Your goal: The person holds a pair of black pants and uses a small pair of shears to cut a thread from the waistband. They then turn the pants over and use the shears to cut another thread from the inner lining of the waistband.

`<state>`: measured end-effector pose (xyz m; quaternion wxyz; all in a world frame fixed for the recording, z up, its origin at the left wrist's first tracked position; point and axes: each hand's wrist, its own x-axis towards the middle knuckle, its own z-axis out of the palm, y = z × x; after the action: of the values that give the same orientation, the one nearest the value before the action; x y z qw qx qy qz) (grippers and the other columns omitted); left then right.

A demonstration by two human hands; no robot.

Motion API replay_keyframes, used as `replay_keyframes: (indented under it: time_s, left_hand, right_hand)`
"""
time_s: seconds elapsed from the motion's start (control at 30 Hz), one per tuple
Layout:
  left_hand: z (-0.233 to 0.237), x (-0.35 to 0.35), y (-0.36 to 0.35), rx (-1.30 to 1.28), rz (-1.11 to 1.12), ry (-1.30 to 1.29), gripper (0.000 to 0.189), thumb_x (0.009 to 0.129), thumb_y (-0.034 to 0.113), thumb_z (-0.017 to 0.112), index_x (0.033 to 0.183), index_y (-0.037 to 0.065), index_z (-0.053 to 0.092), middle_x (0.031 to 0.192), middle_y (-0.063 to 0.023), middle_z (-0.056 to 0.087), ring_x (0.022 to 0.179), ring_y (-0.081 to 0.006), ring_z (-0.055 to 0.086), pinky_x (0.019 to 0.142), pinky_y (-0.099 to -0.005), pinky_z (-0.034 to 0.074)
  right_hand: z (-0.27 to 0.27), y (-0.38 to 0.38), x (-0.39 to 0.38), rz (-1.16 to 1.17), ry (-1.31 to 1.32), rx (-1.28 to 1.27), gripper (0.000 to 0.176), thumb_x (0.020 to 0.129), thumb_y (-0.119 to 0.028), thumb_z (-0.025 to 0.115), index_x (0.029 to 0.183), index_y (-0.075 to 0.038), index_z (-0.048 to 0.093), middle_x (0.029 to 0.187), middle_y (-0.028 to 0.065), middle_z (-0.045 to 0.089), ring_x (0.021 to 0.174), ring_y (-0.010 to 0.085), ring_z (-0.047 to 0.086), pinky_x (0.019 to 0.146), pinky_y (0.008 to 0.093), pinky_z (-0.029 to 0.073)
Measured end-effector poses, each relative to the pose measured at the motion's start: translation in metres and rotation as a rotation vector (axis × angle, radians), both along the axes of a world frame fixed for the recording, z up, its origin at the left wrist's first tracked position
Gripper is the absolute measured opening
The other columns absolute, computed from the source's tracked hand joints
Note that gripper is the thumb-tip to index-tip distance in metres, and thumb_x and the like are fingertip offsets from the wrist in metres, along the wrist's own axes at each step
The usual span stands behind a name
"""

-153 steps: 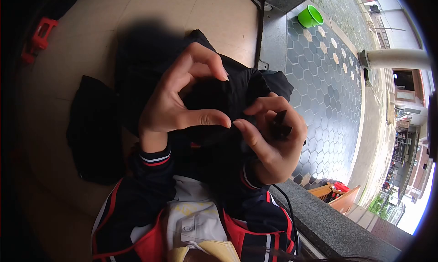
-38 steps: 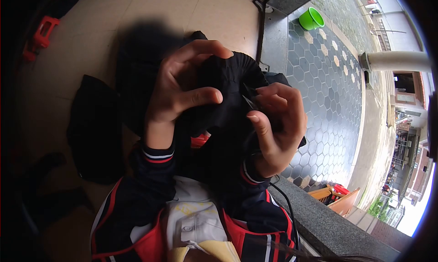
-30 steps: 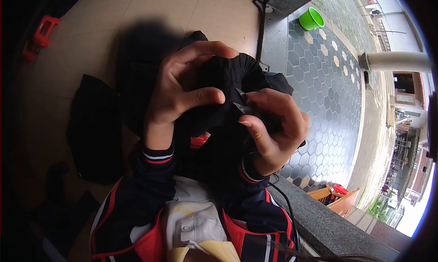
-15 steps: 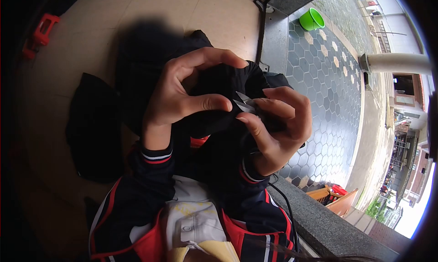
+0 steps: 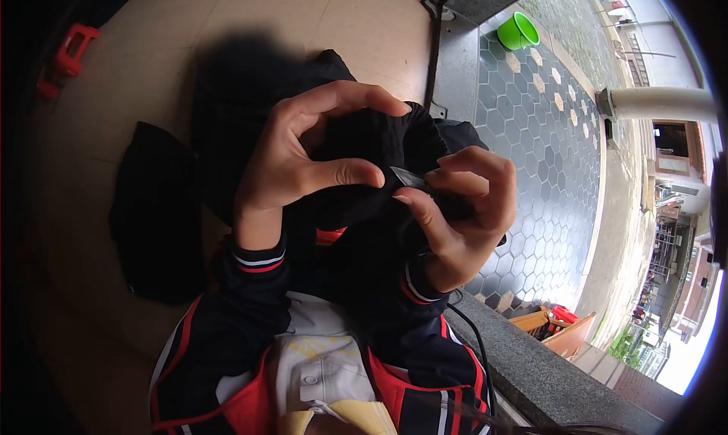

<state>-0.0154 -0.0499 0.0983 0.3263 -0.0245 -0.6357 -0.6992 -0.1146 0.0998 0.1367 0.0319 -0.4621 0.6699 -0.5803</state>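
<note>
Black cloth (image 5: 356, 136) lies bunched over my lap between both hands. My left hand (image 5: 303, 147) holds it, thumb and fingers curved round a fold. In my right hand (image 5: 474, 200) is a small pair of metal snips (image 5: 407, 178), gripped between thumb and fingers. The blades are close together, their tips against the cloth near my left thumb. A gathered edge of the cloth (image 5: 425, 136) shows just above the blades. The handles are hidden by my right fingers.
Another black piece (image 5: 155, 215) lies on the tiled floor at left. A red plastic object (image 5: 73, 50) stands at upper left. Beyond the stone sill (image 5: 516, 359) are a green bucket (image 5: 519, 32) on hexagonal tiles and a wooden item (image 5: 569, 337).
The snips' blades have closed together from apart. My right hand has shifted very slightly, and the gathered cloth edge shows more.
</note>
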Motion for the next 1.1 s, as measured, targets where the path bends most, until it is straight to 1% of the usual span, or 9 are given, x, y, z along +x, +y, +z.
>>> replay_keyframes:
  time_s: [0.17,0.33,0.47,0.53,0.63,0.77,0.83,1.07,1.1]
  left_hand:
    - [0.0,0.0,0.0,-0.012,-0.005,0.012,0.057,0.061,0.01,0.081,0.11,-0.003,0.054,0.107,-0.0106,0.059,0.105,-0.0181,0.054,0.094,-0.0301,0.04]
    - [-0.002,0.001,-0.002,0.027,-0.064,0.042,0.058,0.062,0.01,0.08,0.112,-0.003,0.052,0.109,-0.0105,0.058,0.106,-0.018,0.053,0.095,-0.0305,0.038]
    - [-0.004,0.0,-0.002,0.055,-0.105,0.08,0.054,0.067,0.011,0.077,0.113,-0.003,0.051,0.109,-0.0108,0.057,0.108,-0.0181,0.052,0.097,-0.0309,0.037]
    - [-0.005,0.0,-0.001,0.065,-0.123,0.094,0.047,0.075,0.013,0.071,0.113,-0.003,0.05,0.109,-0.0104,0.056,0.108,-0.0174,0.051,0.096,-0.0299,0.036]
    - [-0.002,-0.001,0.004,0.099,-0.085,0.075,0.04,0.08,0.015,0.065,0.112,-0.002,0.048,0.106,-0.0084,0.054,0.104,-0.0154,0.051,0.093,-0.0277,0.035]
    - [0.002,0.001,0.008,0.109,-0.035,0.056,0.039,0.082,0.015,0.064,0.112,0.0,0.045,0.104,-0.0062,0.053,0.1,-0.013,0.05,0.091,-0.0262,0.035]
    - [0.008,0.004,0.008,0.228,-0.111,-0.103,0.046,0.078,0.024,0.067,0.106,-0.002,0.042,0.103,-0.0061,0.04,0.101,-0.0143,0.04,0.091,-0.0279,0.028]
    - [0.007,0.009,0.005,0.202,-0.13,-0.186,0.045,0.076,0.023,0.069,0.104,0.0,0.042,0.099,-0.0044,0.04,0.097,-0.0137,0.042,0.091,-0.0273,0.028]
    - [0.003,0.008,0.004,0.144,-0.135,-0.119,0.041,0.078,0.017,0.067,0.107,0.001,0.042,0.097,-0.0044,0.047,0.094,-0.0105,0.046,0.086,-0.0239,0.033]
  right_hand:
    - [-0.002,-0.001,-0.002,-0.003,0.046,-0.051,0.05,0.056,-0.012,0.084,0.09,0.003,0.051,0.07,0.0077,0.062,0.054,0.0093,0.058,0.049,0.0178,0.041]
    - [-0.002,0.002,-0.007,0.013,-0.071,-0.013,0.06,0.055,-0.017,0.085,0.097,0.002,0.046,0.057,0.0035,0.053,0.048,0.0063,0.048,0.046,0.0171,0.036]
    - [-0.002,0.002,-0.008,0.021,-0.058,0.022,0.06,0.056,-0.017,0.085,0.097,0.002,0.045,0.058,0.004,0.053,0.049,0.0068,0.049,0.047,0.0172,0.037]
    - [-0.004,0.0,-0.007,0.027,-0.093,-0.029,0.06,0.056,-0.017,0.084,0.097,0.002,0.045,0.06,0.0047,0.054,0.05,0.0074,0.05,0.048,0.0176,0.037]
    - [-0.007,-0.003,-0.008,0.041,-0.045,-0.085,0.06,0.057,-0.018,0.084,0.097,0.002,0.045,0.061,0.0053,0.054,0.05,0.0076,0.05,0.048,0.0178,0.037]
    - [-0.005,-0.003,-0.007,0.062,-0.018,-0.056,0.06,0.057,-0.019,0.084,0.097,0.002,0.045,0.061,0.0054,0.055,0.05,0.0078,0.049,0.048,0.0181,0.037]
    - [-0.005,-0.002,-0.005,0.062,-0.063,-0.023,0.06,0.057,-0.021,0.084,0.097,0.002,0.045,0.06,0.005,0.055,0.05,0.0077,0.049,0.048,0.0184,0.037]
    - [-0.008,-0.001,-0.006,0.075,-0.073,-0.015,0.06,0.057,-0.022,0.083,0.098,0.002,0.046,0.059,0.0049,0.055,0.049,0.0083,0.049,0.047,0.0189,0.037]
    - [-0.007,0.0,-0.007,0.097,-0.073,0.015,0.06,0.058,-0.021,0.083,0.098,0.003,0.045,0.059,0.0054,0.055,0.049,0.0088,0.049,0.047,0.019,0.037]
